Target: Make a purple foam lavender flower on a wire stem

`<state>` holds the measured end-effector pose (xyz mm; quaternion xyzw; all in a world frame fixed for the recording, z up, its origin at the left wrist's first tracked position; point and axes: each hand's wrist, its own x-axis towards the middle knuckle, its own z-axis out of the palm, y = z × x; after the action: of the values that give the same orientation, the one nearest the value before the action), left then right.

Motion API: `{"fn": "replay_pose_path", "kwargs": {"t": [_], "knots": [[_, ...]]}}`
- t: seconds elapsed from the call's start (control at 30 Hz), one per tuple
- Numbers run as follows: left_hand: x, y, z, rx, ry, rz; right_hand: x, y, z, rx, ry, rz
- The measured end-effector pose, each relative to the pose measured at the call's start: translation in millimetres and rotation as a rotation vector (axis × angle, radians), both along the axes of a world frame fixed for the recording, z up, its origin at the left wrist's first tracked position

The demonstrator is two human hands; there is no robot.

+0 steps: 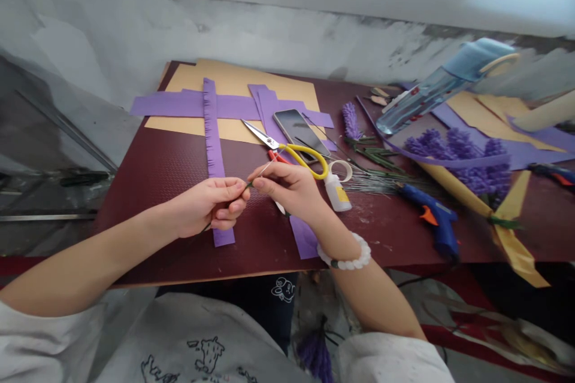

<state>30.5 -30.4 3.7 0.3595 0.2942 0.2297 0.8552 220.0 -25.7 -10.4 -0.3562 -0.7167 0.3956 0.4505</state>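
Note:
Near the front of the dark red table, my left hand [211,206] pinches a thin dark green stem [250,184]. My right hand [287,187], with a white bead bracelet at the wrist, pinches the same stem at its end, fingertips almost touching the left ones. A thin light wire rises from the right fingertips. Behind my left hand lies a fringed purple strip [212,131]. Scissors [305,158] with yellow handles lie open just beyond my right hand, over something red. A small white glue bottle [336,192] is right of that hand.
A phone [299,131] rests on purple strips over tan paper [171,125]. Rightward are thin wires [381,182], a blue glue gun [433,215], a blue bottle [444,87] and a wrapped bunch of purple flowers [467,161]. The table's front edge [188,279] is near me.

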Motion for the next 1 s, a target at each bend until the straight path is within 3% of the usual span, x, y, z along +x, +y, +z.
{"fn": "replay_pose_path", "kwargs": {"t": [0.2,0.47,0.67,1.0], "knots": [[-0.4,-0.6,1.7,0.037,0.088,0.006,-0.2,-0.3,-1.4,0.010,-0.021,-0.003],[0.0,-0.7,-0.3,0.031,0.006,-0.028,-1.1,-0.1,-3.4,0.017,0.024,0.031],[0.7,-1.4,-2.7,0.020,-0.002,0.024,-1.1,0.0,-2.3,0.049,-0.008,0.025],[2.0,-1.0,7.7,-0.026,0.093,0.053,1.4,2.1,-3.8,0.169,-0.093,0.009]]}}
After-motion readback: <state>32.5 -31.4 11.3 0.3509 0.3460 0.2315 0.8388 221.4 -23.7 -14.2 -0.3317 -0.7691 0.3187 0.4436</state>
